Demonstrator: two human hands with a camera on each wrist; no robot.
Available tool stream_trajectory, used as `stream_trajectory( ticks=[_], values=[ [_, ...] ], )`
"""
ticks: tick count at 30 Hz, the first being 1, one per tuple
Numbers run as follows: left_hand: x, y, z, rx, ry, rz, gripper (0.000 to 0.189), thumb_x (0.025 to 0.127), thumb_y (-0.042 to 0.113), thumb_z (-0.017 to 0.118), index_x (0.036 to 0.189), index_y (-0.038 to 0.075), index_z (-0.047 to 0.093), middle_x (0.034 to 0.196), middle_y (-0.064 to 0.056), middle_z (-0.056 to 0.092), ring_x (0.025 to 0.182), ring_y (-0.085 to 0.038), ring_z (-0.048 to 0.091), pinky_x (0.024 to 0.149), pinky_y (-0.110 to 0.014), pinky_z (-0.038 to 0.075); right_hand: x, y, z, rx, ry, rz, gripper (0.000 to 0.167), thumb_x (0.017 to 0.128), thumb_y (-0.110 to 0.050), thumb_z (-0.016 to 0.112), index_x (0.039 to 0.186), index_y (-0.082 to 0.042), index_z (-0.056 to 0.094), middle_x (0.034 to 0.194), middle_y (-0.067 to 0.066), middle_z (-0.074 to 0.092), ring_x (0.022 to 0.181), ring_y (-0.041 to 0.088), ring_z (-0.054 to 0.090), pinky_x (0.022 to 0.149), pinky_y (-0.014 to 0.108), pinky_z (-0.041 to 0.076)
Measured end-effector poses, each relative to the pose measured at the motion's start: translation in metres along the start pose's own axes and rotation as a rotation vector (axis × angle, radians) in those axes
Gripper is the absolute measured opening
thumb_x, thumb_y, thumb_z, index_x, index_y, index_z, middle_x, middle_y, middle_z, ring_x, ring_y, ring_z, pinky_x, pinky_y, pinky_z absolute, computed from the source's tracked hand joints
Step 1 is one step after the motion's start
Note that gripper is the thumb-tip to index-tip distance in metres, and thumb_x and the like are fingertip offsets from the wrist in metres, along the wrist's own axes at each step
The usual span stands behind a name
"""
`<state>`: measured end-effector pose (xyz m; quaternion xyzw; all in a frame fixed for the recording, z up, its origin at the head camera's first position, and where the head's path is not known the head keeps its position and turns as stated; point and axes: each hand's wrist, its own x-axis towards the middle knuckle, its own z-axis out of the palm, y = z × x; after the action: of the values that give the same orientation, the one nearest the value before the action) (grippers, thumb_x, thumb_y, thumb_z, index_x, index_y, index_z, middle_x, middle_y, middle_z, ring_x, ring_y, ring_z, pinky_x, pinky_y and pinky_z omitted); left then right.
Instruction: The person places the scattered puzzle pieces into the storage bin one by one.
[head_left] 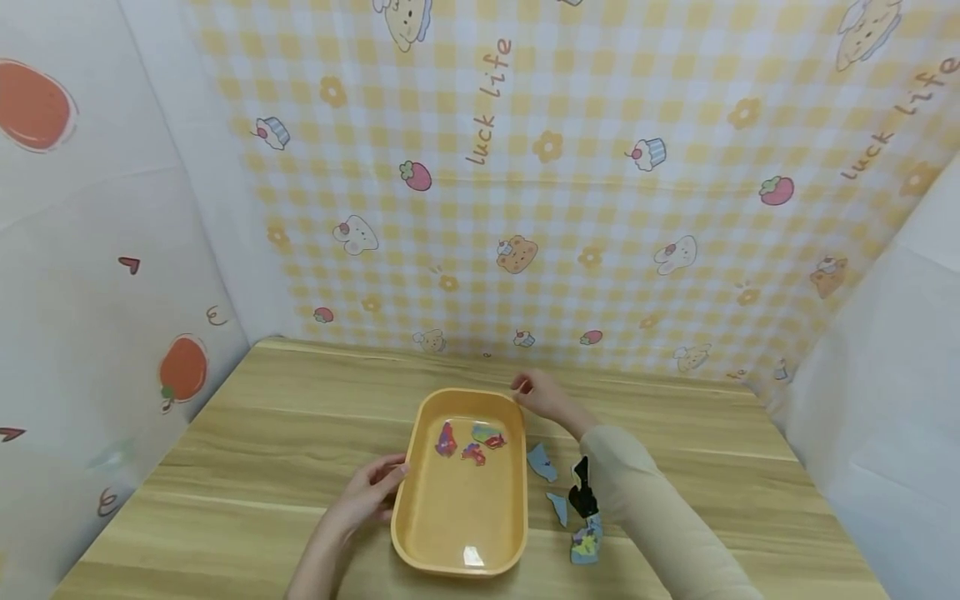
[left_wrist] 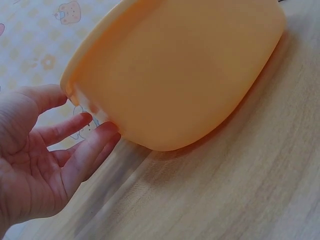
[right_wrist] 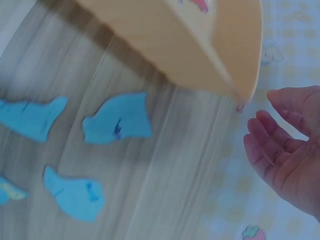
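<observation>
A yellow plastic tray (head_left: 459, 521) with rounded corners stands on the wooden table. My left hand (head_left: 370, 492) holds its left side; in the left wrist view the thumb is at the rim and the fingertips (left_wrist: 107, 129) are against the outer wall. Near the far right corner is my right hand (head_left: 551, 398), its fingers loosely bent around nothing, and in the right wrist view a small gap shows between thumb and tray. Inside the tray lie a red-purple puzzle piece (head_left: 446, 442), a smaller reddish piece (head_left: 473, 453) and a green-and-red piece (head_left: 489, 435).
Right of the tray, several flat blue pieces lie on the table, among them a larger blue piece (head_left: 542, 463), a narrow one (head_left: 558, 509) and one with yellow-green print (head_left: 584, 545). A black wrist camera (head_left: 582, 489) sits by the right sleeve. Behind hangs a checked cloth (head_left: 551, 208).
</observation>
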<state>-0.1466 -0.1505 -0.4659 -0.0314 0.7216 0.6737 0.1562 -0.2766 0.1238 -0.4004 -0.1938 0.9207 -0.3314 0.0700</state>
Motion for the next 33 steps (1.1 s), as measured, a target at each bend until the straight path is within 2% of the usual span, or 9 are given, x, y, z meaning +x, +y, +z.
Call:
stream_trajectory(
  ticks=[3, 5, 8, 10, 12, 15, 18, 27, 33],
  values=[
    [0.0, -0.001, 0.0, 0.007, 0.006, -0.004, 0.059, 0.092, 0.031, 0.053, 0.133, -0.007, 0.036, 0.121, -0.028, 0.051, 0.089, -0.017, 0.062, 0.073, -0.038, 0.059, -0.001, 0.017, 0.0, -0.019, -0.005, 0.0, 0.017, 0.085, -0.004, 0.058, 0.098, 0.007, 0.058, 0.088, 0.02, 0.061, 0.078, 0.026, 0.058, 0.06, 0.029, 0.051],
    [0.0, -0.001, 0.0, 0.009, 0.012, -0.007, 0.058, 0.092, 0.031, 0.053, 0.133, -0.007, 0.036, 0.12, -0.027, 0.051, 0.088, -0.017, 0.062, 0.073, -0.037, 0.059, 0.013, 0.058, 0.011, -0.017, 0.011, -0.062, 0.022, 0.086, -0.015, 0.06, 0.096, 0.004, 0.059, 0.083, 0.015, 0.061, 0.073, 0.021, 0.058, 0.058, 0.027, 0.051],
    [0.0, -0.002, 0.001, 0.007, 0.017, -0.011, 0.058, 0.092, 0.03, 0.053, 0.133, -0.007, 0.037, 0.12, -0.027, 0.052, 0.088, -0.017, 0.063, 0.072, -0.038, 0.059, 0.031, 0.12, 0.028, -0.014, 0.015, -0.149, 0.039, 0.085, -0.037, 0.062, 0.094, 0.0, 0.061, 0.08, 0.007, 0.061, 0.067, 0.011, 0.056, 0.052, 0.022, 0.049],
    [0.0, -0.002, 0.001, 0.008, 0.018, -0.01, 0.058, 0.092, 0.03, 0.053, 0.133, -0.007, 0.037, 0.12, -0.027, 0.052, 0.088, -0.017, 0.063, 0.072, -0.038, 0.059, 0.034, 0.137, 0.032, -0.025, -0.008, -0.107, 0.044, 0.083, -0.042, 0.062, 0.095, 0.001, 0.062, 0.081, 0.008, 0.062, 0.067, 0.011, 0.057, 0.052, 0.023, 0.049],
    [0.0, -0.003, 0.001, 0.009, 0.019, -0.009, 0.058, 0.092, 0.03, 0.053, 0.133, -0.007, 0.037, 0.12, -0.028, 0.051, 0.088, -0.017, 0.063, 0.072, -0.038, 0.059, 0.019, 0.118, 0.025, -0.04, -0.053, 0.002, 0.042, 0.084, -0.035, 0.063, 0.1, 0.004, 0.061, 0.088, 0.014, 0.064, 0.074, 0.018, 0.06, 0.058, 0.029, 0.053],
    [0.0, -0.004, 0.001, 0.008, 0.022, -0.012, 0.058, 0.092, 0.03, 0.053, 0.133, -0.007, 0.036, 0.121, -0.028, 0.051, 0.088, -0.017, 0.063, 0.072, -0.038, 0.059, -0.014, 0.065, 0.009, -0.078, -0.122, 0.142, 0.037, 0.086, -0.02, 0.061, 0.108, 0.009, 0.056, 0.098, 0.022, 0.061, 0.087, 0.03, 0.06, 0.07, 0.038, 0.055],
    [0.001, -0.004, 0.001, 0.001, 0.025, -0.018, 0.059, 0.091, 0.031, 0.054, 0.133, -0.006, 0.037, 0.121, -0.027, 0.051, 0.087, -0.016, 0.063, 0.073, -0.038, 0.059, -0.034, 0.038, 0.004, -0.095, -0.159, 0.189, 0.036, 0.086, -0.014, 0.061, 0.11, 0.01, 0.052, 0.099, 0.023, 0.06, 0.089, 0.031, 0.058, 0.075, 0.039, 0.054],
    [0.002, -0.002, 0.0, -0.011, -0.002, -0.003, 0.06, 0.092, 0.03, 0.053, 0.134, -0.008, 0.034, 0.121, -0.029, 0.05, 0.09, -0.018, 0.063, 0.074, -0.038, 0.059, -0.041, 0.034, 0.016, -0.094, -0.225, 0.293, 0.045, 0.073, -0.013, 0.076, 0.109, 0.005, 0.054, 0.096, 0.014, 0.062, 0.086, 0.022, 0.058, 0.08, 0.036, 0.053],
    [0.002, -0.002, 0.0, -0.007, -0.005, 0.001, 0.059, 0.092, 0.03, 0.052, 0.134, -0.009, 0.034, 0.122, -0.028, 0.05, 0.09, -0.018, 0.063, 0.073, -0.038, 0.059, -0.042, 0.032, 0.022, -0.128, -0.187, 0.28, 0.048, 0.067, -0.013, 0.08, 0.102, 0.006, 0.054, 0.092, 0.012, 0.059, 0.079, 0.02, 0.053, 0.076, 0.035, 0.053]
  ],
)
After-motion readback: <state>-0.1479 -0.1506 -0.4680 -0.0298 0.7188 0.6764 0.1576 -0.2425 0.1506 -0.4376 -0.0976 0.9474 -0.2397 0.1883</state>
